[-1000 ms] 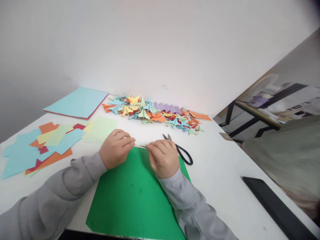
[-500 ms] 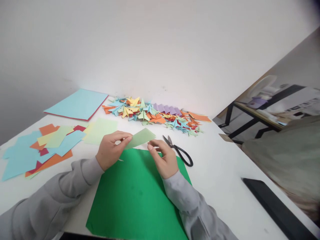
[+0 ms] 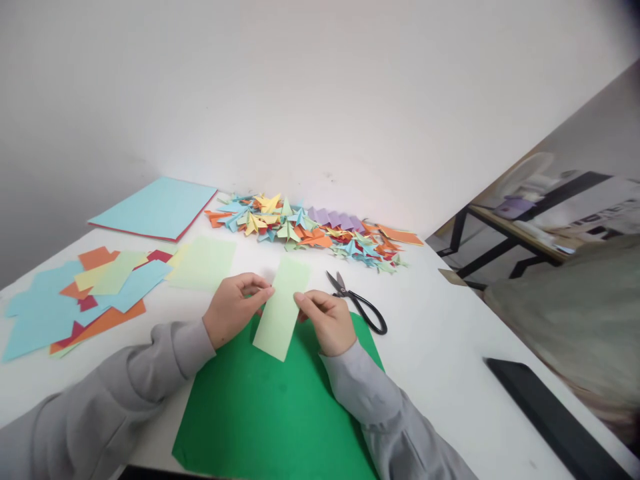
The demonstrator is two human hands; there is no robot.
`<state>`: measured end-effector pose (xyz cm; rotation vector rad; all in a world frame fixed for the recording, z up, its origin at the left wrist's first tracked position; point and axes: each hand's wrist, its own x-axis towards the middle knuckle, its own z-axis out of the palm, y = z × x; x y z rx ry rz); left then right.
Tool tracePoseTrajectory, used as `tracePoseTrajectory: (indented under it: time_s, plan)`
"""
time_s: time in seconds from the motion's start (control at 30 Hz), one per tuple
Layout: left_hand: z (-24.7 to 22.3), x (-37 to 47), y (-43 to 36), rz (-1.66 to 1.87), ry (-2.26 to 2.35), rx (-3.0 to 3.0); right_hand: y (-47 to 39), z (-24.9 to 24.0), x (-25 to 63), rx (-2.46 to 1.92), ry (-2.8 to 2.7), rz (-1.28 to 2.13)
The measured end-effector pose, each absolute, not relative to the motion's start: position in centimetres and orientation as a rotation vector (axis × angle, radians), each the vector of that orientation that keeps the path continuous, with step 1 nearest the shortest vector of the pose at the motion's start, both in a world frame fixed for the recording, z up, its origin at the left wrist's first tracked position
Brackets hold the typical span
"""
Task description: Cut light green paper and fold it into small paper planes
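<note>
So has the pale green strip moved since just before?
Yes: the strip has turned, its near end swinging toward the person, well over the green sheet.

Lt-grn strip swung round, R grip now on.

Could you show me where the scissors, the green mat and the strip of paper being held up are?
Scissors [image 3: 371,311]: head view, on the black handle.
Green mat [image 3: 270,413]: head view, on its bare surface near the bottom.
Strip of paper [image 3: 280,310]: head view, on its middle, between the hands.
</note>
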<state>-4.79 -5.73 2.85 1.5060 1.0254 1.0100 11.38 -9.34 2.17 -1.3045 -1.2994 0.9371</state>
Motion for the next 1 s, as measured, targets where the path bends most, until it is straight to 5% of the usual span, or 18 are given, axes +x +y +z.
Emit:
tracePoseTrajectory:
  time_s: [0.43, 1.0]
  plan:
    - [1.4, -4.3, -7.1, 1.093, 1.016, 2.356, -10.2, 2.1, 10.4, -1.294, -1.617, 0.608]
    - [1.1, -4.3, -7.2, 1.095, 0.9, 2.399, -9.1, 1.8, 11.1, -1.195, -1.024, 1.093]
